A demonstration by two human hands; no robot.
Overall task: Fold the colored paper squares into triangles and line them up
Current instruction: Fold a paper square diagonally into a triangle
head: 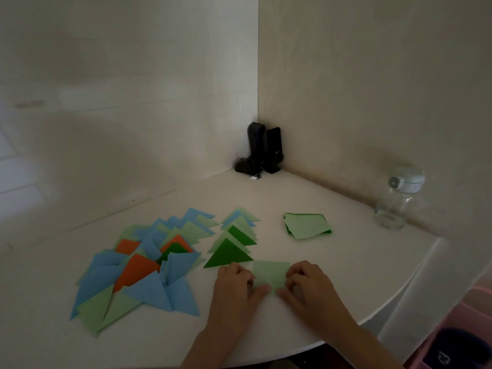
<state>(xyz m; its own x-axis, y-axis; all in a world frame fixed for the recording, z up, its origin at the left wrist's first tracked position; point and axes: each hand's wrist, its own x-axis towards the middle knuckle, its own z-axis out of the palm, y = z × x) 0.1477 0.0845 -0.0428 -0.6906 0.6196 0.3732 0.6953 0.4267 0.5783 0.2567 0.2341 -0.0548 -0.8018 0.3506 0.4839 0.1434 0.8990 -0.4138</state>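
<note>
Both hands, left (234,284) and right (306,283), fingers curled, pinch the light green sheet (270,272) flat on the table's (332,275) near edge, just right of the folded triangles (149,265).

Bare forearms, no sleeves; hands (269,286) ungloved, ringless.

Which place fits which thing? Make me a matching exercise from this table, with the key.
Things:
1. clear jar
2. black speakers
3. stack of unfolded green squares
4. light green sheet

Places:
A. in the corner where the walls meet
B. between the two hands
C. at the table's right edge by the wall
D. on the table beyond the right hand

Pairs: 1-C, 2-A, 3-D, 4-B
</note>
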